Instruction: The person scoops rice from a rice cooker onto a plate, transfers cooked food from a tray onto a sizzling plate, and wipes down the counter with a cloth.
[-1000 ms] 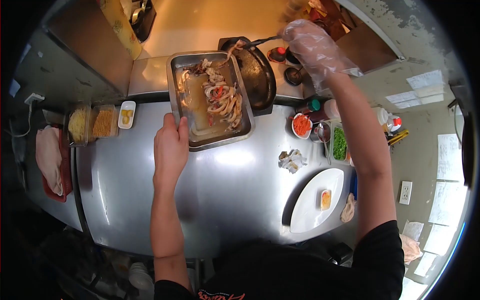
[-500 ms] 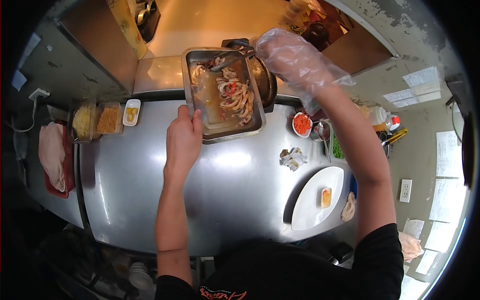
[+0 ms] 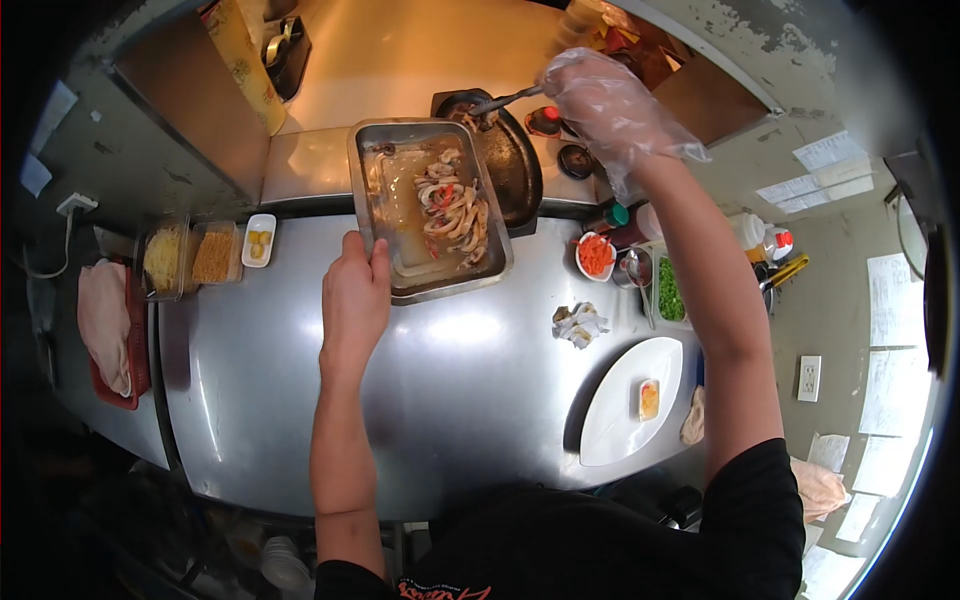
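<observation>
My left hand (image 3: pixel 355 300) grips the near left edge of a rectangular metal tray (image 3: pixel 358 190). Cooked squid pieces (image 3: pixel 460 215), with bits of red, lie in brown liquid in that tray. Inside a clear plastic glove, my right hand (image 3: pixel 605 105) is closed on a dark metal utensil (image 3: pixel 510 99); whether it is tongs or a spoon I cannot tell. The utensil's tip is at the far end of a dark oval sizzling plate (image 3: pixel 525 160), where some squid lies. The tray overlaps part of this plate.
On the right are a bowl of shredded carrot (image 3: pixel 596 256), chopped greens (image 3: pixel 670 290), crumpled paper (image 3: pixel 580 325) and a white leaf-shaped plate (image 3: pixel 620 420) with a small dish. Left stand food containers (image 3: pixel 215 252), a white dish (image 3: pixel 260 240) and a red basket (image 3: pixel 140 365).
My right hand has moved the utensil out of the tray to the far end of the sizzling plate. The tray has shifted slightly left and nearer, uncovering more of the plate.
</observation>
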Motion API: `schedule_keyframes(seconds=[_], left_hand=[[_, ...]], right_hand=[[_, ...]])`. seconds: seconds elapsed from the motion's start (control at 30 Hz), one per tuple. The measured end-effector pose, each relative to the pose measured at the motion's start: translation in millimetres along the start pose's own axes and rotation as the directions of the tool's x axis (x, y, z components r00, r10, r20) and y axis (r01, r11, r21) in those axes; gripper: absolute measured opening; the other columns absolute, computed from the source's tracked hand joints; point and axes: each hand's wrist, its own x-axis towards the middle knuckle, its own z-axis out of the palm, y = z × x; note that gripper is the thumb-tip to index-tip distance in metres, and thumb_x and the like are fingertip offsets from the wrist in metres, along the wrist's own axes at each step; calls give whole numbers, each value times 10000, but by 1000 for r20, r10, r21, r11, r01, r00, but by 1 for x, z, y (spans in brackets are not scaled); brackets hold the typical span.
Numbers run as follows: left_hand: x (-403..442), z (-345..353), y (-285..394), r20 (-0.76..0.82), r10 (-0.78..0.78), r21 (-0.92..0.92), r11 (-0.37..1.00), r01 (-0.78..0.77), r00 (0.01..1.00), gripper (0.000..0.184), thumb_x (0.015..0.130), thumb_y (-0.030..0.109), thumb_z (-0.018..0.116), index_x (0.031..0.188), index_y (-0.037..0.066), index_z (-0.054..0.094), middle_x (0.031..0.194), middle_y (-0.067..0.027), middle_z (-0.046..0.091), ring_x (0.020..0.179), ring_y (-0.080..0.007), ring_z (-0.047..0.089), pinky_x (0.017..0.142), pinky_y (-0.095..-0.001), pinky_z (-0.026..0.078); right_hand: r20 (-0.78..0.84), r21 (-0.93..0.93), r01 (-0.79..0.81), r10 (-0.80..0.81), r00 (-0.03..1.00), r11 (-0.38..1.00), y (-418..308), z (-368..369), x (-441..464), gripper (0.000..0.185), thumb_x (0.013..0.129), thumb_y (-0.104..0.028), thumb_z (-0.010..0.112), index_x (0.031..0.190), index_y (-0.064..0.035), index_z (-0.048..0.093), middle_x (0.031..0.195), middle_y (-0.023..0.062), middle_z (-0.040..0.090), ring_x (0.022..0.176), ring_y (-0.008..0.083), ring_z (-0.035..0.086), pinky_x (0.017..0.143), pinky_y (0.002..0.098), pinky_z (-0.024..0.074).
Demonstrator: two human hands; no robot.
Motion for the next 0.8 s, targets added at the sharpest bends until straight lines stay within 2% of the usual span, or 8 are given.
schedule_keyframes(seconds=[0.13, 0.2, 0.27, 0.37, 0.5, 0.67, 0.73, 0.8], left_hand=[[2, 2, 1, -23, 26, 1, 1000, -26, 999, 287, 1036, 219, 494, 898, -32, 477, 693, -270, 606, 685, -487, 595, 619, -541, 450], [2, 2, -2, -38, 29, 10, 1000, -29, 999, 288, 1036, 218, 495, 893, -31, 476, 691, -270, 604, 685, -485, 595, 618, -539, 448], [4, 2, 1, -17, 21, 9, 1000, -21, 1000, 288, 1036, 216, 495, 890, -32, 474, 690, -270, 603, 687, -482, 596, 617, -535, 447], [3, 0, 4, -24, -12, -33, 999, 11, 1000, 334, 1033, 251, 508, 881, -45, 476, 684, -263, 564, 677, -461, 564, 622, -494, 428], [-2, -2, 0, -30, -18, -10, 1000, 18, 999, 334, 1033, 251, 508, 879, -44, 478, 673, -259, 562, 652, -460, 556, 611, -496, 426], [-5, -4, -3, -23, -22, -9, 1000, 22, 999, 328, 1031, 245, 514, 883, -45, 478, 675, -259, 564, 648, -459, 554, 609, -497, 425], [-3, -5, -2, -5, -6, 5, 1000, 6, 1000, 307, 1037, 234, 497, 891, -36, 478, 692, -269, 596, 681, -473, 591, 620, -522, 448], [-3, -5, 0, 5, 4, 18, 1000, -4, 1000, 297, 1040, 229, 488, 896, -32, 478, 698, -273, 612, 697, -481, 610, 626, -534, 460]], right_hand=[[203, 89, -204, 183, 962, 975, -25, -35, 8, 267, 793, -64, 640, 1058, -64, 678, 1085, 134, 668, 1081, 303, 623, 925, 394, 520], [201, 103, -160, 137, 970, 982, -37, -38, 11, 256, 790, -70, 643, 1043, -71, 683, 1064, 127, 673, 1071, 298, 632, 922, 389, 525], [85, 6, 63, -63, 994, 998, -40, -31, 5, 131, 757, -63, 666, 886, -71, 686, 949, 129, 684, 1023, 311, 653, 873, 402, 546], [87, 116, 76, -87, 992, 990, -37, -7, 2, 166, 727, -65, 673, 889, -80, 705, 939, 118, 693, 994, 306, 665, 862, 399, 551], [82, 4, 20, -20, 996, 1000, -26, -22, 5, 155, 766, -99, 675, 915, -85, 718, 985, 123, 696, 1008, 306, 661, 877, 390, 546], [311, 140, -328, 273, 911, 934, -18, -17, 9, 338, 751, -45, 624, 1076, -56, 715, 1054, 133, 701, 1101, 304, 621, 961, 390, 509], [272, 151, -301, 254, 928, 941, -25, -20, 15, 331, 756, -54, 623, 1076, -55, 710, 1075, 130, 696, 1103, 302, 621, 960, 393, 509], [185, 37, -105, 97, 978, 994, -37, -36, 14, 304, 763, -66, 624, 1056, -52, 703, 1090, 125, 689, 1096, 296, 625, 953, 398, 512]])
